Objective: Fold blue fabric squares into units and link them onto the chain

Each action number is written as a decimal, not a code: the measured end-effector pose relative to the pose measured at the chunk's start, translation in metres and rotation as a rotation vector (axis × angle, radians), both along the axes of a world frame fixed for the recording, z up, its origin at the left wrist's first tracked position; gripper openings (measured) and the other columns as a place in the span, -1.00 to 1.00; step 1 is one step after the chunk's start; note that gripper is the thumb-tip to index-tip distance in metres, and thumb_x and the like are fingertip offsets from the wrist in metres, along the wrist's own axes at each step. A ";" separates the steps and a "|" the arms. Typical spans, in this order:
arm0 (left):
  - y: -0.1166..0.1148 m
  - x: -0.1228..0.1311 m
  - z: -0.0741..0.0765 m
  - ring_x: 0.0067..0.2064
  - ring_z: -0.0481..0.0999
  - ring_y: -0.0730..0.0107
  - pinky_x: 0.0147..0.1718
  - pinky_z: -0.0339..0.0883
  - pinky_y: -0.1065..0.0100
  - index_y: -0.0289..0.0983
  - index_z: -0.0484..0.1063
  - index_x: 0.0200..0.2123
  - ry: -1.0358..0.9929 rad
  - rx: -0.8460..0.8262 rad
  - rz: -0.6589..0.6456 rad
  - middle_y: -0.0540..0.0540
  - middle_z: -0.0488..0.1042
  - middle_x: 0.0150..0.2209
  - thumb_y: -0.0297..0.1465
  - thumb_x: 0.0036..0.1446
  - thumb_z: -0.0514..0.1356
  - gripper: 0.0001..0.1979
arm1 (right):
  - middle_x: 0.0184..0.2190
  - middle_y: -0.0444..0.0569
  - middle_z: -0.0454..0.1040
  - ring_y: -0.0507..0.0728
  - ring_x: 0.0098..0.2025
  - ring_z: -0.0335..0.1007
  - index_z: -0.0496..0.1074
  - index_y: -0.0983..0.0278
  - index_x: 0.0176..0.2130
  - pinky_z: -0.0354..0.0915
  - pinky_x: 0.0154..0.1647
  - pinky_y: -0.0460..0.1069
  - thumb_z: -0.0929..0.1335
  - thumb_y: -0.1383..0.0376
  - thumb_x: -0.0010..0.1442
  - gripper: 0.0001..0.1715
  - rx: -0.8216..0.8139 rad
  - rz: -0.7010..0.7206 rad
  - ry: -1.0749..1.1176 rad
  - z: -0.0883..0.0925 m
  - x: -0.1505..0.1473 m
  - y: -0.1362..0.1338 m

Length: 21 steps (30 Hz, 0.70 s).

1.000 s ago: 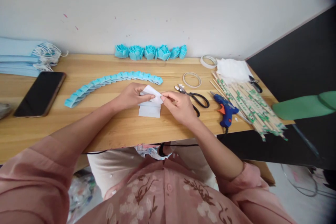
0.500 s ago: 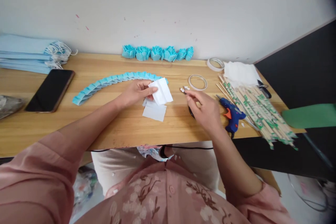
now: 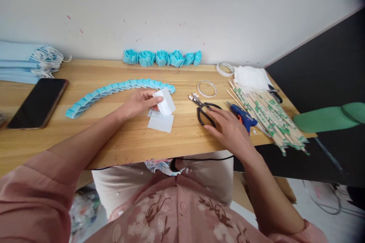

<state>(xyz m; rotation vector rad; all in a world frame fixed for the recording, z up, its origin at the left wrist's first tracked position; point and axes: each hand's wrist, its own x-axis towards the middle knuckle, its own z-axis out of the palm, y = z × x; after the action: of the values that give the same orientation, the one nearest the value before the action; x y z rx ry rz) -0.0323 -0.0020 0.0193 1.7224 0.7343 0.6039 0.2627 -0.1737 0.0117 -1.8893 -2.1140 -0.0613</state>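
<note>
1. Your left hand (image 3: 137, 102) pinches a folded white piece (image 3: 164, 101) between thumb and fingers, just above a second white piece (image 3: 160, 123) lying near the front edge of the desk (image 3: 128, 140).
2. Your right hand (image 3: 230, 129) is spread and holds nothing; its fingertips touch the handles of the scissors (image 3: 203, 111).
3. I judge much is done: a row of blue rosettes (image 3: 162, 57) stands at the back edge, with a long pleated strip (image 3: 114, 89) in front. The white piece is only folded so far.

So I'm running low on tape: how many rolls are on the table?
2. One roll lies flat just past the scissors' tips; the other sits farther back near the wall, left of the white sheets. None looks hidden.
</note>
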 end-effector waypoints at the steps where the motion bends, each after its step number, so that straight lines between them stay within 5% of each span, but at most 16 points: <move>1: 0.000 0.000 0.000 -0.43 0.47 0.41 -0.41 0.34 0.39 -0.31 0.48 -0.52 0.003 0.003 -0.001 -0.08 0.53 -0.48 -0.01 0.11 0.28 -0.54 | 0.14 0.17 0.52 0.36 0.18 0.45 0.47 0.26 0.13 0.40 0.18 0.30 0.37 0.12 0.29 -0.53 -0.002 0.023 -0.012 0.000 0.000 -0.003; 9: -0.001 0.002 0.000 -0.45 0.48 0.41 -0.43 0.36 0.40 -0.29 0.48 -0.53 0.020 0.011 -0.007 -0.06 0.54 -0.50 0.00 0.09 0.29 -0.55 | -0.09 0.12 0.65 0.33 0.09 0.55 0.51 0.25 -0.30 0.50 0.04 0.20 0.35 0.28 0.29 -0.85 0.180 0.009 -0.098 -0.016 -0.009 -0.016; 12: -0.001 0.002 0.000 -0.45 0.49 0.41 -0.44 0.36 0.42 -0.28 0.49 -0.52 0.016 0.005 -0.005 -0.06 0.54 -0.49 0.00 0.07 0.30 -0.56 | -0.07 0.10 0.66 0.28 0.00 0.61 0.47 0.23 -0.28 0.52 -0.05 0.14 0.33 0.28 0.29 -0.88 0.221 -0.049 -0.033 -0.011 -0.009 -0.016; 16: -0.001 0.001 0.000 -0.45 0.48 0.41 -0.43 0.36 0.41 -0.28 0.49 -0.52 0.022 0.012 -0.013 -0.06 0.55 -0.49 0.02 0.06 0.30 -0.55 | -0.09 0.08 0.66 0.22 -0.17 0.66 0.44 0.20 -0.22 0.53 -0.16 0.12 0.33 0.21 0.28 -0.87 0.247 -0.242 0.293 0.005 -0.002 -0.014; 21: 0.001 0.001 -0.003 -0.45 0.49 0.37 -0.43 0.35 0.39 -0.28 0.49 -0.52 0.031 0.009 -0.014 -0.08 0.54 -0.49 -0.01 0.07 0.29 -0.57 | -0.24 -0.01 0.66 0.19 -0.31 0.66 0.37 0.18 -0.29 0.60 -0.24 0.11 0.40 0.03 0.23 -0.71 0.327 -0.459 1.075 0.023 0.003 -0.008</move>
<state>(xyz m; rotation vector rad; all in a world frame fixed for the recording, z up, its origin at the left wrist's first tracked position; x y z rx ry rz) -0.0311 -0.0013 0.0165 1.7470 0.7411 0.5728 0.2660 -0.1815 0.0343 -1.5976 -0.8901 0.3925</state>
